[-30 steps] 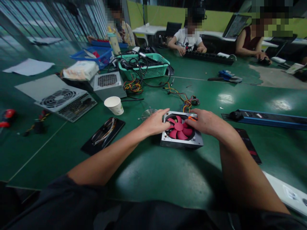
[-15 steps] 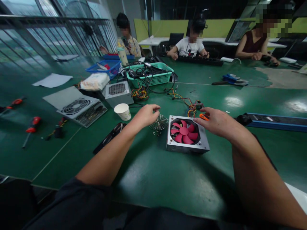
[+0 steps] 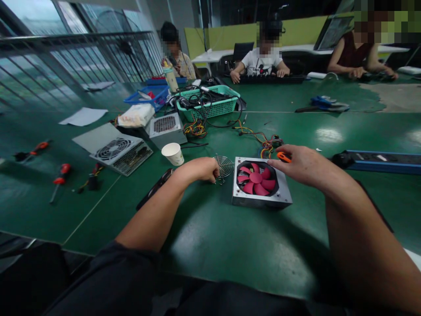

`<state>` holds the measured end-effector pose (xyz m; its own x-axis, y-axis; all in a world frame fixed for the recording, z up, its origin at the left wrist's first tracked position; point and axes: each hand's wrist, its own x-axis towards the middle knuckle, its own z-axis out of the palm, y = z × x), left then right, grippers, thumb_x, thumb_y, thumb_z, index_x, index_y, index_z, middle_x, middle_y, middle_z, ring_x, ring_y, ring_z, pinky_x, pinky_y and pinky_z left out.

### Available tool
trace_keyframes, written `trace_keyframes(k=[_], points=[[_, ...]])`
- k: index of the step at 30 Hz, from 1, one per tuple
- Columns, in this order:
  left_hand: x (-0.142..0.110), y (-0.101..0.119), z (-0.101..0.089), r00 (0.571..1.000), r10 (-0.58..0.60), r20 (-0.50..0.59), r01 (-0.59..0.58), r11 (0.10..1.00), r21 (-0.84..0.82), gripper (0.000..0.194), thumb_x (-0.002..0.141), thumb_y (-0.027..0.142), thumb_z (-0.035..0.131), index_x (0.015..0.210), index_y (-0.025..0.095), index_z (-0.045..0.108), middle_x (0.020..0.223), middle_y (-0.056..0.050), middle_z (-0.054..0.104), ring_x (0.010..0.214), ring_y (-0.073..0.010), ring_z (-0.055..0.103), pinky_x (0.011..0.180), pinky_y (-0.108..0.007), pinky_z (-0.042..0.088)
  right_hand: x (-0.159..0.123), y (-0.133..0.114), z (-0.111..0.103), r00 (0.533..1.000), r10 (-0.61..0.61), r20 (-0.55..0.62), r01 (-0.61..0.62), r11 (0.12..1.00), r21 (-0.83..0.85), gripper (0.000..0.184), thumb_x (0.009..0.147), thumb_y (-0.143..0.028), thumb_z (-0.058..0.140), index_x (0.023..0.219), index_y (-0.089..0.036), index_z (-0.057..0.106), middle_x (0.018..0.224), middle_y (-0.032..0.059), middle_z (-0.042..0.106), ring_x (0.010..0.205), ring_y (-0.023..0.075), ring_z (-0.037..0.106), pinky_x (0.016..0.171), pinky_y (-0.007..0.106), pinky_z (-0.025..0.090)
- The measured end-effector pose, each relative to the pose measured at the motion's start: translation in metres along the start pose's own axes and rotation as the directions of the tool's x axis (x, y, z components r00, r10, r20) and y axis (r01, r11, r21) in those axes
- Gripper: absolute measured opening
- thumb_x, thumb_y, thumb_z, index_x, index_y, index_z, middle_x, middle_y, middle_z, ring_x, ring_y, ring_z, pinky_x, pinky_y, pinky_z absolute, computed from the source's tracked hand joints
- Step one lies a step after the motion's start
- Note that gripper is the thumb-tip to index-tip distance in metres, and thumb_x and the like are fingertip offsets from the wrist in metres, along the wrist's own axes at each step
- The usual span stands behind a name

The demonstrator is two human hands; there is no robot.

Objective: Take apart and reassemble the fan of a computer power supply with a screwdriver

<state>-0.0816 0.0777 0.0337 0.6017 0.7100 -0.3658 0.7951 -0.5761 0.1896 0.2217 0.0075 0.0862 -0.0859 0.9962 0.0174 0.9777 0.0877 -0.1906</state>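
A metal power supply box lies in front of me, its pink fan facing up. Left of it, a round wire fan guard rests on the table. My left hand is beside the guard, fingers pinched and pointing down to the tabletop where small screws lie. What sits between those fingertips is too small to make out. My right hand hovers at the box's back right corner, thumb near its edge, closed around a screwdriver with an orange and black handle; its shaft is hidden.
A paper cup and a dark elongated object are left of my left forearm. Behind are another power supply, a green basket of cables and loose wires. A power strip lies right. Several people sit across.
My left hand has come down from above the fan guard to the tabletop, and its fingers have closed. My right hand keeps the screwdriver by the box. The view has shifted slightly.
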Motion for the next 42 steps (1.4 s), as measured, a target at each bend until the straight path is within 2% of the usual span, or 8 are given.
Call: trace_keyframes(k=[4, 8, 13, 20, 23, 28, 33, 42], points=[[0.004, 0.007, 0.004, 0.999, 0.007, -0.031, -0.006, 0.999, 0.041, 0.026, 0.074, 0.023, 0.069, 0.096, 0.028, 0.080, 0.088, -0.002, 0.078, 0.075, -0.0170, 0.068, 0.067, -0.024, 0.046, 0.000, -0.002, 0.000, 1.000, -0.009, 0.005, 0.009, 1.000, 0.009, 0.066, 0.087, -0.066, 0.051, 0.125, -0.015, 0.067, 0.119, 0.0168, 0.072, 0.102, 0.0345, 0.069, 0.085, 0.043, 0.052], [0.006, 0.009, 0.006, 0.995, -0.043, -0.085, 0.052, 0.993, 0.105, 0.023, 0.075, 0.018, 0.065, 0.091, 0.026, 0.079, 0.086, -0.005, 0.076, 0.078, -0.0190, 0.069, 0.068, -0.025, 0.047, -0.001, -0.003, -0.001, 1.000, -0.007, 0.008, 0.007, 1.000, 0.022, 0.064, 0.088, -0.065, 0.051, 0.125, -0.016, 0.067, 0.116, 0.0160, 0.073, 0.099, 0.0339, 0.070, 0.084, 0.043, 0.052], [0.003, 0.007, 0.008, 0.986, -0.089, -0.143, 0.117, 0.972, 0.204, 0.028, 0.076, 0.019, 0.063, 0.100, 0.024, 0.076, 0.097, -0.009, 0.075, 0.085, -0.0230, 0.069, 0.065, -0.026, 0.048, -0.003, -0.005, -0.002, 1.000, -0.014, 0.013, 0.014, 1.000, 0.011, 0.063, 0.088, -0.063, 0.052, 0.125, -0.015, 0.067, 0.114, 0.0168, 0.073, 0.099, 0.0355, 0.070, 0.082, 0.044, 0.053], [-0.002, 0.013, 0.004, 0.994, -0.066, -0.082, 0.085, 0.962, 0.259, 0.028, 0.077, 0.017, 0.058, 0.099, 0.023, 0.075, 0.096, -0.010, 0.075, 0.085, -0.0238, 0.069, 0.068, -0.028, 0.049, -0.002, -0.005, -0.001, 1.000, -0.015, 0.015, 0.015, 1.000, 0.014, 0.061, 0.088, -0.063, 0.051, 0.123, -0.016, 0.068, 0.113, 0.0161, 0.074, 0.098, 0.0348, 0.070, 0.082, 0.044, 0.053], [-0.006, 0.015, 0.002, 0.995, -0.038, -0.096, 0.062, 0.964, 0.257, 0.026, 0.076, 0.020, 0.059, 0.097, 0.023, 0.075, 0.094, -0.009, 0.074, 0.084, -0.0240, 0.068, 0.068, -0.029, 0.048, -0.002, -0.005, -0.001, 1.000, -0.005, 0.020, 0.005, 1.000, 0.012, 0.060, 0.088, -0.062, 0.052, 0.123, -0.016, 0.068, 0.115, 0.0158, 0.073, 0.100, 0.0342, 0.070, 0.084, 0.043, 0.053], [-0.014, 0.016, -0.003, 0.975, -0.004, -0.221, 0.064, 0.963, 0.263, 0.025, 0.079, 0.023, 0.057, 0.098, 0.022, 0.073, 0.099, -0.009, 0.074, 0.088, -0.0254, 0.068, 0.070, -0.031, 0.048, -0.005, -0.007, -0.003, 1.000, 0.012, 0.024, -0.012, 1.000, 0.023, 0.063, 0.087, -0.064, 0.052, 0.125, -0.016, 0.067, 0.115, 0.0159, 0.073, 0.099, 0.0341, 0.070, 0.083, 0.043, 0.053], [-0.012, 0.012, -0.005, 0.921, 0.005, -0.389, 0.122, 0.946, 0.300, 0.028, 0.085, 0.024, 0.050, 0.103, 0.021, 0.071, 0.110, -0.010, 0.071, 0.101, -0.0261, 0.066, 0.076, -0.031, 0.048, -0.009, -0.011, -0.007, 1.000, 0.007, 0.025, -0.007, 1.000, 0.029, 0.061, 0.088, -0.061, 0.052, 0.126, -0.015, 0.066, 0.115, 0.0157, 0.073, 0.100, 0.0327, 0.070, 0.085, 0.041, 0.052], [-0.003, 0.009, 0.002, 0.884, -0.018, -0.468, 0.171, 0.943, 0.287, 0.028, 0.092, 0.025, 0.047, 0.103, 0.019, 0.071, 0.111, -0.011, 0.070, 0.107, -0.0257, 0.063, 0.079, -0.032, 0.048, -0.009, -0.009, -0.006, 1.000, -0.004, 0.013, 0.004, 0.999, 0.036, 0.062, 0.088, -0.063, 0.052, 0.125, -0.015, 0.067, 0.117, 0.0175, 0.073, 0.101, 0.0354, 0.070, 0.084, 0.043, 0.053]])
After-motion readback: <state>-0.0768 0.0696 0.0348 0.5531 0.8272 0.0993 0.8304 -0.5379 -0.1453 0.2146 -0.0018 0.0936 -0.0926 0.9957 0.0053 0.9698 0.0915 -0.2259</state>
